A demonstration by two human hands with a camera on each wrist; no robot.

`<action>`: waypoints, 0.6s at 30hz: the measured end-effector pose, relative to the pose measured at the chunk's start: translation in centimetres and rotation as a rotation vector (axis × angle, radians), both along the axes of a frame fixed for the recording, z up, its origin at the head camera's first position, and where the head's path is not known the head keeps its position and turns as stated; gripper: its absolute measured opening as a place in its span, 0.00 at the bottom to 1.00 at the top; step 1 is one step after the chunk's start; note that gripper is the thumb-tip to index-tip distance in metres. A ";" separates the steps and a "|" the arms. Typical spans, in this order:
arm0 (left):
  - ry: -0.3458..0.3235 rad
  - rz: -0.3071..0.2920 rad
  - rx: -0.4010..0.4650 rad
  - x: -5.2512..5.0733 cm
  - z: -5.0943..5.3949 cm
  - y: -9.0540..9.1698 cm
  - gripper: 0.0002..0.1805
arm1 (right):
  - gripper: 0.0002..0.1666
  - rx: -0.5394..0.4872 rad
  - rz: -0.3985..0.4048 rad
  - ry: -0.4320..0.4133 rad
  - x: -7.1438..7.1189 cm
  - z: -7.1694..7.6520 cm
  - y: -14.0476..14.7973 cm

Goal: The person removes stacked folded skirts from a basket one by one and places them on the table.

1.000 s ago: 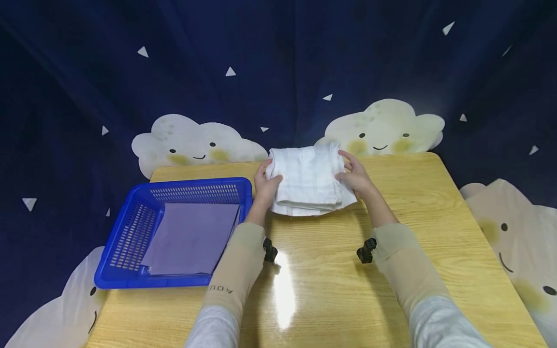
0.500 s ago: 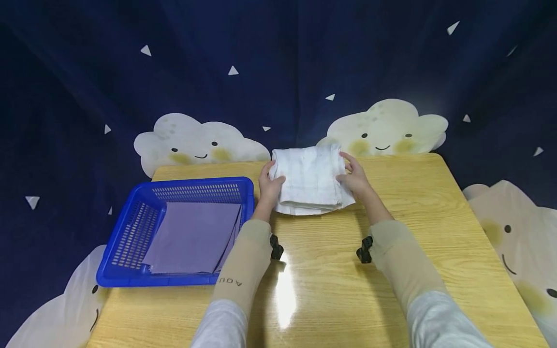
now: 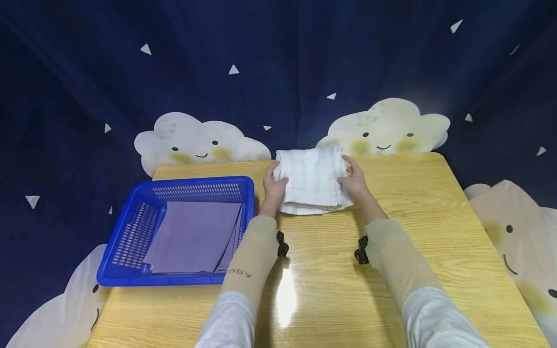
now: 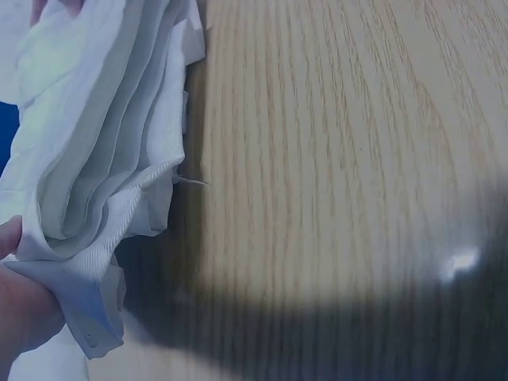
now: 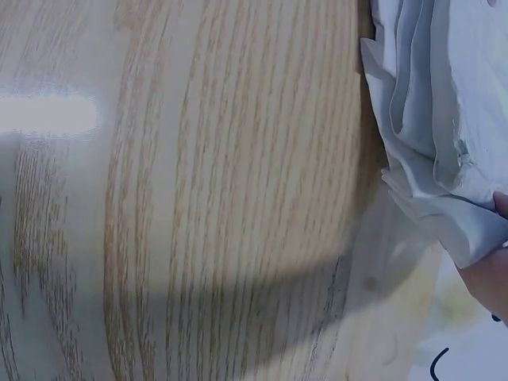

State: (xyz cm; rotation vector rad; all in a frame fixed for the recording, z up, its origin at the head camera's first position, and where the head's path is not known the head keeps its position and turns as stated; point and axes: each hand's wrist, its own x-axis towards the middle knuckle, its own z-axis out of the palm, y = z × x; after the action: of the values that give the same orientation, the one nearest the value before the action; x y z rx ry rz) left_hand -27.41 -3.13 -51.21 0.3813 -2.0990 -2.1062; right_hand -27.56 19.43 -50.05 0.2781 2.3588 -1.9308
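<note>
A folded white cloth (image 3: 311, 179) lies near the table's back edge in the head view. The left hand (image 3: 274, 187) grips its left side, thumb on top. On the opposite side the right hand (image 3: 355, 181) holds the cloth, thumb on top and fingers at its edge. In the left wrist view several layers of the cloth (image 4: 103, 151) show, with the left hand (image 4: 28, 305) at its corner. The right wrist view has the layered cloth (image 5: 429, 119) at the right, its corner pinched by the right hand (image 5: 488, 282).
A blue plastic basket (image 3: 174, 280) stands on the left of the wooden table (image 3: 322, 290), with purple sheets (image 3: 191, 237) lying in it. Behind the table hangs a dark blue curtain (image 3: 278, 63) printed with clouds and triangles.
The left hand has shifted slightly right along with the cloth's left side, and the left forearm has moved right, away from the basket. Both hands keep their hold.
</note>
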 end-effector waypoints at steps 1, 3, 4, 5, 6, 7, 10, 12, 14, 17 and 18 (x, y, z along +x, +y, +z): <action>0.007 0.005 -0.008 0.0 -0.1 0.1 0.32 | 0.47 0.004 0.000 0.007 0.0 -0.1 0.0; 0.020 0.014 -0.020 -0.1 -0.6 0.2 0.32 | 0.47 0.016 -0.002 0.026 0.0 -0.4 0.0; 0.025 0.019 -0.025 -0.2 -0.8 0.2 0.31 | 0.47 0.024 0.000 0.042 0.1 -0.4 0.0; 0.023 0.025 -0.026 -0.2 -1.0 0.3 0.31 | 0.47 0.025 -0.003 0.055 0.1 -0.5 0.0; 0.020 0.029 -0.025 -0.2 -1.1 0.4 0.31 | 0.46 0.024 -0.007 0.066 0.1 -0.6 0.0; 0.011 0.032 -0.030 -0.2 -1.3 0.4 0.31 | 0.46 0.024 -0.011 0.077 0.1 -0.7 0.0; -0.014 0.035 -0.020 -0.2 -1.7 0.5 0.31 | 0.44 0.035 -0.023 0.102 0.1 -1.0 0.0; -0.028 0.034 -0.010 -0.2 -1.9 0.5 0.31 | 0.44 0.054 -0.029 0.111 0.0 -1.3 0.0; -0.035 0.029 -0.003 -0.1 -2.0 0.4 0.32 | 0.43 0.082 -0.033 0.117 -0.1 -1.4 -0.1; -0.050 0.017 0.003 -0.1 -2.2 0.4 0.32 | 0.43 0.122 -0.042 0.115 -0.1 -1.5 -0.2; -0.053 0.012 0.005 0.0 -2.3 0.4 0.32 | 0.43 0.139 -0.044 0.114 -0.1 -1.5 -0.2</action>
State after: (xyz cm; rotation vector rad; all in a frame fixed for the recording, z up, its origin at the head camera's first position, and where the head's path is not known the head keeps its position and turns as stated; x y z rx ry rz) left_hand -27.45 -2.72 -53.47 0.4539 -2.1148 -2.1171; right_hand -27.67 19.23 -51.55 0.2360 2.5863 -1.8513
